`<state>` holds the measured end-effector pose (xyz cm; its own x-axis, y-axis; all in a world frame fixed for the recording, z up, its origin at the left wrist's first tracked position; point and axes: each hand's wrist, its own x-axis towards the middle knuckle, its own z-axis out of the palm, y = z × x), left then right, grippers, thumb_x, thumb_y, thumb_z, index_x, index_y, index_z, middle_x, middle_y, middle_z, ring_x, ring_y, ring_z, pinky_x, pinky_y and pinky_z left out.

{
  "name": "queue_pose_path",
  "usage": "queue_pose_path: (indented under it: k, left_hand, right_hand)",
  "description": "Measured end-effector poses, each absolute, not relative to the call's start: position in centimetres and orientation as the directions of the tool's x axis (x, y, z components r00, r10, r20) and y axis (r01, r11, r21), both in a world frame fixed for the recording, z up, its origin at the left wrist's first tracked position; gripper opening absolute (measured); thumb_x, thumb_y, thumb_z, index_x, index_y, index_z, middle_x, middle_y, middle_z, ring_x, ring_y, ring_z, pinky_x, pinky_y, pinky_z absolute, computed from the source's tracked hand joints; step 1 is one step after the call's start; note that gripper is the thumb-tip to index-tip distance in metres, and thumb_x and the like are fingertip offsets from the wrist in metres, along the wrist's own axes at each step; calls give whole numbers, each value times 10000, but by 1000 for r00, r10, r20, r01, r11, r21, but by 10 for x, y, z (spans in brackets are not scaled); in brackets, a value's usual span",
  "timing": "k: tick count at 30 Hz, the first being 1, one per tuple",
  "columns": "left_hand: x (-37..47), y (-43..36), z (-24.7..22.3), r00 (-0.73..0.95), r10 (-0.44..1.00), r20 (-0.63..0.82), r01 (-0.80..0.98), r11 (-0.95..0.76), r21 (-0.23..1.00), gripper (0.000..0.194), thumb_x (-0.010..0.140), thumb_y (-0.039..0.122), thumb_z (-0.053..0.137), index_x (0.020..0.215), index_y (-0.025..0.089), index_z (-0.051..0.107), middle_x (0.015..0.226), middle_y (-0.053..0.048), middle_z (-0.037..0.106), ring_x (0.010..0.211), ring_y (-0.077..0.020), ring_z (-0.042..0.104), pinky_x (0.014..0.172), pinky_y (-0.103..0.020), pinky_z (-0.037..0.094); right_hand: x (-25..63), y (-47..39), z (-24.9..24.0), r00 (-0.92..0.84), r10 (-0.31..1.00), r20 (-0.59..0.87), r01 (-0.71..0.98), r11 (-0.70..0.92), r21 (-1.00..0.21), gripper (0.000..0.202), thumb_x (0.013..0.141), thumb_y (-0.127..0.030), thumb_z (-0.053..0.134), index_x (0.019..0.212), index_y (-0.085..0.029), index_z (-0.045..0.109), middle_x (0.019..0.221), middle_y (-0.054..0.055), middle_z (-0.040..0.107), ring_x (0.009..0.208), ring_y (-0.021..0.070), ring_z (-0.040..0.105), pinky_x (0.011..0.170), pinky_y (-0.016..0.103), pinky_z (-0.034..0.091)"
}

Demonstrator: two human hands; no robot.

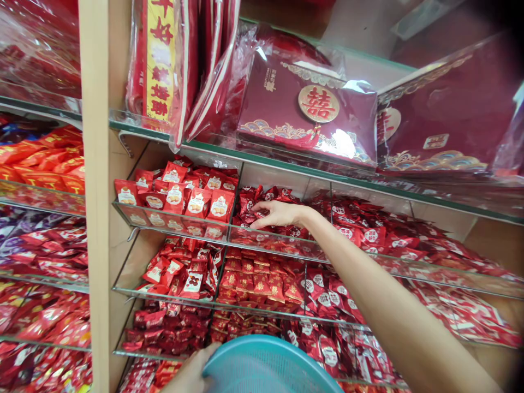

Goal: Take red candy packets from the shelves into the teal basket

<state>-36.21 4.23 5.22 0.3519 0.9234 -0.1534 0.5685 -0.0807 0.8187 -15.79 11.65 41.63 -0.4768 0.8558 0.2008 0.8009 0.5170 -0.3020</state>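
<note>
My left hand [191,370] grips the rim of a teal plastic basket [270,341] at the bottom of the view. Only part of the basket shows, and it is slightly blurred. My right hand [279,214] reaches into the upper candy compartment, its thumb and fingers apart over small dark red wrapped packets [245,203]. Nothing shows between those fingers, though some fingertips are partly hidden among the wrappers. Left of that hand, brighter red packets with white labels [197,203] fill the neighbouring compartment.
A clear front lip [268,240] runs below my right hand. Lower tiers hold more red packets [262,284]. Above, a glass shelf edge [286,161] carries maroon boxes [278,103]. A wooden post [100,218] stands at left, with more stocked shelves beyond.
</note>
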Motion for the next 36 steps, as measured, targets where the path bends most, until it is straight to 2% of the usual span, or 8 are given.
queue_pose_path:
  k: [4, 9, 14, 18, 21, 24, 28, 36]
  left_hand:
    - [-362, 42, 52, 332, 927, -174, 605, -67, 793, 720, 586, 130, 489, 1297, 133, 372, 1301, -52, 447, 1219, -200, 362, 1048, -288, 234]
    - [-361, 39, 57, 319, 923, -213, 630, -38, 776, 733, 587, 98, 467, 1309, 103, 347, 1326, -62, 415, 1240, -189, 339, 1057, -269, 213]
    - [-359, 39, 60, 313, 925, -215, 645, -41, 763, 724, 600, 100, 474, 1311, 87, 342, 1331, -77, 407, 1242, -193, 340, 1057, -262, 218]
    - [-360, 42, 55, 310, 927, -212, 642, -40, 765, 731, 594, 96, 480, 1311, 78, 339, 1344, -81, 389, 1255, -193, 318, 1066, -265, 200]
    - [-361, 42, 53, 326, 923, -205, 643, -58, 763, 730, 598, 95, 472, 1315, 92, 336, 1344, -74, 390, 1253, -186, 319, 1065, -267, 201]
    - [-362, 42, 53, 339, 921, -193, 644, -77, 761, 716, 610, 113, 474, 1314, 107, 341, 1331, -75, 408, 1238, -192, 340, 1056, -277, 220]
    - [-364, 43, 52, 343, 923, -174, 625, -86, 776, 714, 594, 125, 485, 1300, 130, 374, 1301, -70, 445, 1222, -211, 360, 1047, -291, 236]
    - [-363, 44, 50, 328, 928, -178, 646, -83, 759, 731, 582, 117, 484, 1304, 128, 366, 1306, -67, 442, 1220, -212, 366, 1048, -300, 235]
  right_hand:
    - [-166, 121, 415, -556, 817, 153, 787, 577, -219, 551, 621, -513, 653, 1039, -157, 602, 1080, 72, 605, 951, 221, 553, 826, 297, 408]
    - [-162, 125, 405, -567, 778, 271, 750, 624, -222, 497, 656, -563, 587, 908, -136, 607, 910, 62, 624, 794, 195, 553, 688, 286, 408]
    - [-156, 123, 400, -396, 822, 410, 711, 557, -429, 492, 654, -584, 556, 816, -121, 597, 747, 29, 590, 659, 150, 516, 597, 266, 386]
    - [-165, 123, 400, -151, 858, 491, 658, 458, -598, 406, 662, -481, 584, 877, -136, 588, 765, 17, 595, 661, 131, 524, 624, 258, 400]
    - [-177, 128, 395, -73, 876, 478, 648, 406, -645, 367, 674, -468, 569, 857, -151, 597, 792, 32, 614, 701, 144, 551, 660, 265, 417]
    - [-190, 136, 389, -39, 882, 470, 711, 355, -607, 486, 605, -533, 610, 906, -151, 586, 868, 67, 625, 776, 175, 573, 685, 278, 431]
    - [-200, 143, 386, 9, 898, 441, 805, 255, -535, 570, 525, -507, 673, 944, -132, 579, 943, 103, 620, 841, 212, 579, 698, 293, 444]
    - [-195, 141, 388, -26, 889, 457, 818, 282, -502, 372, 638, -439, 579, 867, -148, 605, 861, 71, 637, 808, 199, 591, 675, 272, 442]
